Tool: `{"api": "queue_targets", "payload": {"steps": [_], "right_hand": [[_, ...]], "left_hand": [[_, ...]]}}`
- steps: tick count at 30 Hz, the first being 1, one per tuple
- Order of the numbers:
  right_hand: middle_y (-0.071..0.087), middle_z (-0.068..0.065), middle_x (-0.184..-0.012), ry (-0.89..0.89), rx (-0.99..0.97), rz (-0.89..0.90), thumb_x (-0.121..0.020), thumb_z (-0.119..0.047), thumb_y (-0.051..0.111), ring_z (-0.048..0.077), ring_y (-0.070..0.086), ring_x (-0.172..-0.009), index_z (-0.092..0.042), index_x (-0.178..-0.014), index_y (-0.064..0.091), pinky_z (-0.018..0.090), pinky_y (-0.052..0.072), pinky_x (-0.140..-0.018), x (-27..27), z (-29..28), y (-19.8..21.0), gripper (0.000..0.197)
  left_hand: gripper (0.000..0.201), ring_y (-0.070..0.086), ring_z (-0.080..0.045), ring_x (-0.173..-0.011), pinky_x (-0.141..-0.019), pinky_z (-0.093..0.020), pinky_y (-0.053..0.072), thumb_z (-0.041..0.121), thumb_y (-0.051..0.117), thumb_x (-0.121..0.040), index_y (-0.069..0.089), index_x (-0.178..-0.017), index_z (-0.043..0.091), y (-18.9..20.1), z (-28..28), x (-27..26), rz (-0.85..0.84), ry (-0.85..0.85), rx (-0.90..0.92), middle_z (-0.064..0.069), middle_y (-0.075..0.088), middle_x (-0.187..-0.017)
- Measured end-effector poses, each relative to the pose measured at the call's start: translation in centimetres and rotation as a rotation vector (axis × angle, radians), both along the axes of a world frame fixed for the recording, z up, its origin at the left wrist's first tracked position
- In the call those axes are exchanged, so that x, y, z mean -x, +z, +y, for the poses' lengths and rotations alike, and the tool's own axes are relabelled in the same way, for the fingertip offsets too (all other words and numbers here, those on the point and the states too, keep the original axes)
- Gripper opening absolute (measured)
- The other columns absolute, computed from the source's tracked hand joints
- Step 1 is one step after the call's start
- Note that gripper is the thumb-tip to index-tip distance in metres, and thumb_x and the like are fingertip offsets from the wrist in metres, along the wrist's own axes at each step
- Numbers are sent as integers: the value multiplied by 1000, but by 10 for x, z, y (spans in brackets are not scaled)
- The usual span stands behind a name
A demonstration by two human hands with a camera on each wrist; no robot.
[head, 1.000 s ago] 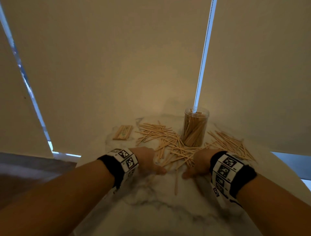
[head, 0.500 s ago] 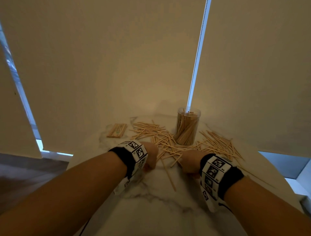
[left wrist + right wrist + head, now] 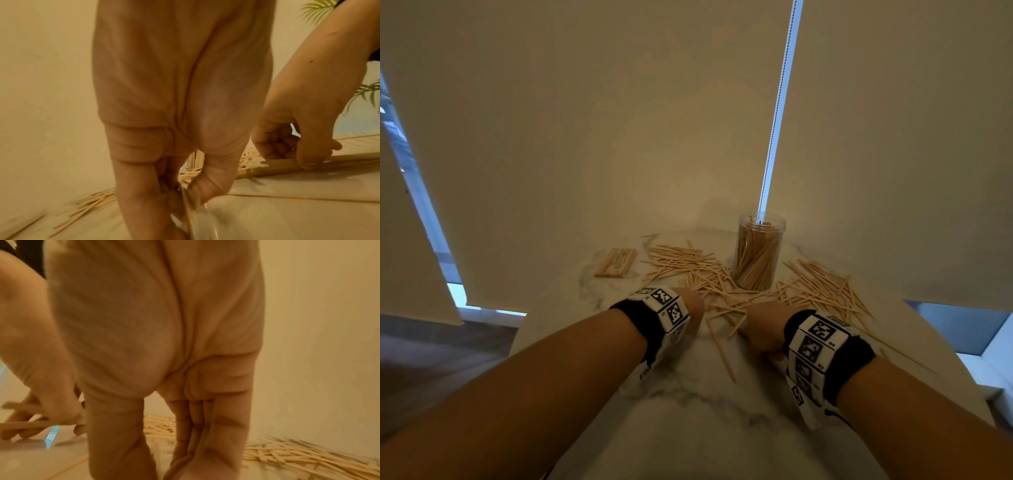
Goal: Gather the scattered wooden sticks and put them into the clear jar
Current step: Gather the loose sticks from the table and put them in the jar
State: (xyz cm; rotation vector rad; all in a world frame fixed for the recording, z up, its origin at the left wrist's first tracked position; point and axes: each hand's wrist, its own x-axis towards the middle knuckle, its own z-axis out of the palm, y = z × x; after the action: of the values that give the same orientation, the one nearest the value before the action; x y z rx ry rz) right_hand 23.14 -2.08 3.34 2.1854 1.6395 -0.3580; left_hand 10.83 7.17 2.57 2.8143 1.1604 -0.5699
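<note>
Wooden sticks (image 3: 722,291) litter the marble table (image 3: 688,428) around one clear jar (image 3: 758,253), part-filled; far too many to count. One bundle (image 3: 615,263) lies apart, left. Left hand (image 3: 690,308) and right hand (image 3: 763,329) are low at the pile's near edge.

Left wrist: right hand (image 3: 292,142), fingers curled, grips sticks (image 3: 273,167); left grip too blurred to tell.

Right wrist: left hand (image 3: 41,402) pinches sticks (image 3: 24,423).

Pale tan wooden sticks (image 3: 722,277) are lying over a white, grey-veined marble bench (image 3: 688,411); black wristbands (image 3: 856,363) are showing black-and-white checkered squares.
</note>
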Motion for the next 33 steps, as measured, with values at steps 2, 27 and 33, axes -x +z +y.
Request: {"api": "queue_targets", "payload": {"steps": [2, 27, 33], "right_hand": [[55, 7, -82, -9, 5, 0, -98, -19, 52, 21, 53, -70, 0, -115, 66, 25, 40, -51, 0, -1, -1, 29], [72, 10, -74, -50, -560, 704, -89, -14, 69, 22, 70, -67, 1, -89, 71, 38, 61, -75, 10, 3, 16, 15], [76, 9, -79, -65, -624, 686, -90, -12, 68, 22, 74, -75, -3, -88, 73, 40, 62, -77, 13, 7, 9, 11]], "left_hand": [[32, 58, -27, -111, -80, -30, 41, 14, 49, -101, 61, -127, -1, 1, 1, 2, -31, 62, 51, -13, 60, -125], [54, 45, -16, -59, -56, -28, 43, 56, 28, -103, 57, -91, 12, 0, 3, 2, -1143, 415, 454, -5, 51, -74], [52, 55, -21, -65, -68, -32, 47, 45, 26, -107, 55, -81, 11, -1, 7, -5, -1296, 479, 311, -5, 58, -72]]}}
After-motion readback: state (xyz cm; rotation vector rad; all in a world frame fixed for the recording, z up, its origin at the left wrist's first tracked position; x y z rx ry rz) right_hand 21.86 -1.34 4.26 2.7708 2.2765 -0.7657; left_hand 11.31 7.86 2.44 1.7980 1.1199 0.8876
